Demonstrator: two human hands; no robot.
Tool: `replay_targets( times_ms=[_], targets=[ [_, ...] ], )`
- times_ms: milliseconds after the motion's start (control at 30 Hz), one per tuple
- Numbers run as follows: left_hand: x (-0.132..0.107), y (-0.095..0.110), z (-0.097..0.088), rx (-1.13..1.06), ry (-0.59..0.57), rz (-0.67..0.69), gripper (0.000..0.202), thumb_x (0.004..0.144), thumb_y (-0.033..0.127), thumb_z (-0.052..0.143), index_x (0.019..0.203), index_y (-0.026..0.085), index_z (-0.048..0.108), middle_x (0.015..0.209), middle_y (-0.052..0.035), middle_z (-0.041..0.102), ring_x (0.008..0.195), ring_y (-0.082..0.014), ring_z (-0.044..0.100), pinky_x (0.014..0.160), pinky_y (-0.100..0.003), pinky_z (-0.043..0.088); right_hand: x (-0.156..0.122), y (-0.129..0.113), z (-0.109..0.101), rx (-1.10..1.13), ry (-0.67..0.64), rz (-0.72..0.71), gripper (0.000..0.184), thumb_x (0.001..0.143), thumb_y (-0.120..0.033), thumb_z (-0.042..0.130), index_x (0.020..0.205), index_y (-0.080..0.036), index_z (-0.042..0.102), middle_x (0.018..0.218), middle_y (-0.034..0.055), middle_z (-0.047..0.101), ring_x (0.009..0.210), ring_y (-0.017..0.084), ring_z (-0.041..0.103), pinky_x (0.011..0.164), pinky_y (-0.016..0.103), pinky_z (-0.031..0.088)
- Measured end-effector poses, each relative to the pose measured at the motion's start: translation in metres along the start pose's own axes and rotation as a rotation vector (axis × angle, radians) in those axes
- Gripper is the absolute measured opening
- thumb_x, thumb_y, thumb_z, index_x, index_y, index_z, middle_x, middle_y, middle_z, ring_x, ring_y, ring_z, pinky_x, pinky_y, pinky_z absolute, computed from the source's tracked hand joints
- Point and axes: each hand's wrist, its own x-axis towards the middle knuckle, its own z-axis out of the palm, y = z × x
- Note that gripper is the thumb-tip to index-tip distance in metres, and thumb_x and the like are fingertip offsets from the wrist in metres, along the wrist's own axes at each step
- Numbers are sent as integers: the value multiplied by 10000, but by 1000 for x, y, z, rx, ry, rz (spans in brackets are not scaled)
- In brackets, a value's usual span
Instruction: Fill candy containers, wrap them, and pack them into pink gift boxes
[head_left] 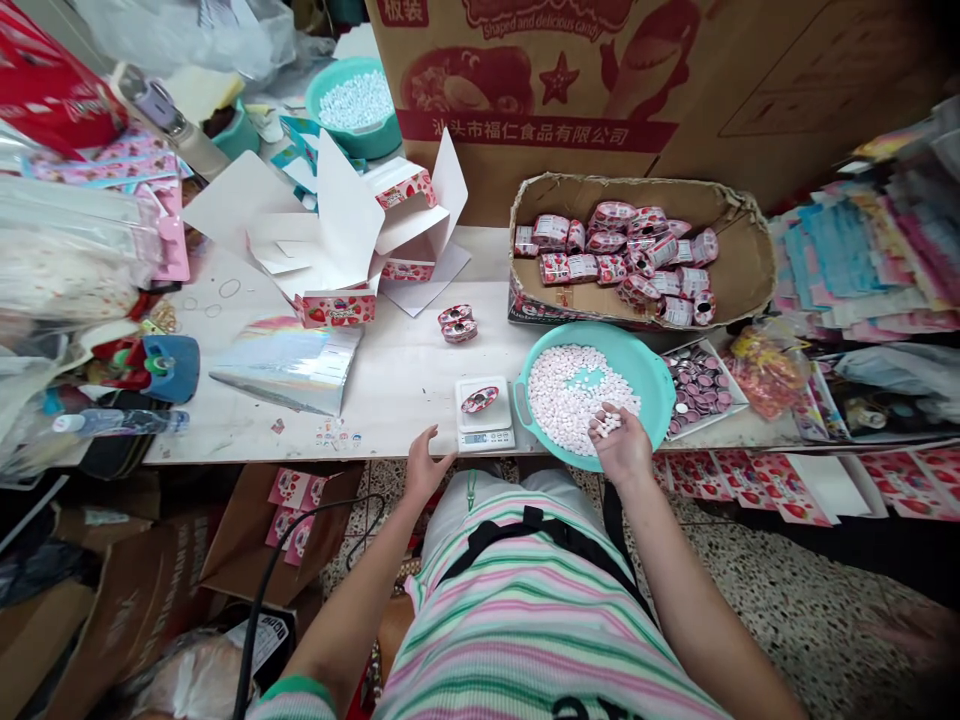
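Though small, pellets (in right fingers)

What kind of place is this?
It's probably a small workshop where sweets get packed. A big carton says "delicious candy", a teal basin holds lots of little pale pellets, and a digital scale sits right beside it.

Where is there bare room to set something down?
Mainly between the silver sheeting and the scale; a narrower strip separates the two loose packs from the cardboard tray. Crowded: right of the nearer teal bowl, and far left, under plastic bags.
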Motion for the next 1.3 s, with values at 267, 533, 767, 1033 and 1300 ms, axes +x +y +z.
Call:
replay_targets(
  times_ms=[267, 533, 767, 1033, 1300],
  targets=[
    [4, 6, 3, -68, 43, 22, 524, 738, 311, 651, 1217, 217, 460, 1162, -83, 583, 1116, -240, 531, 978, -423, 412, 10, 26, 40, -125, -195, 163, 82, 713, -178, 614, 793, -158, 612, 672, 8, 614, 547, 85, 569, 474, 165, 497],
    [-13, 4, 1, -118, 112, -79, 471, 761, 334, 629, 1192, 213, 480, 1151, -86, 593, 1120, -237, 538, 975, -415, 411, 11, 67, 84, -288, -329, 276, 112, 774, -237, 610, 763, -127, 623, 639, 47, 634, 527, 99, 591, 479, 163, 510],
    [-28, -4, 2, -161, 146, -150, 455, 761, 351, 632, 1171, 209, 496, 1127, -85, 605, 1099, -231, 548, 973, -409, 415, 39, 46, 72, -274, -156, 62, 124, 694, -196, 676, 788, -159, 604, 613, -18, 608, 518, 72, 577, 466, 139, 492],
    [-24, -4, 9, -168, 121, -123, 413, 772, 335, 613, 1151, 208, 509, 1121, -85, 607, 1097, -238, 550, 977, -417, 414, 63, 34, 16, -526, 20, -49, 319, 524, 14, 704, 784, -151, 620, 568, -16, 635, 487, 115, 604, 422, 176, 507],
    [-11, 4, 10, -106, 96, -44, 376, 796, 338, 583, 1145, 216, 515, 1127, -83, 594, 1105, -240, 535, 978, -414, 417, 51, 36, 37, -215, -132, 140, 153, 759, -293, 626, 671, -183, 565, 647, 8, 624, 588, 106, 617, 515, 198, 541]
  ],
)
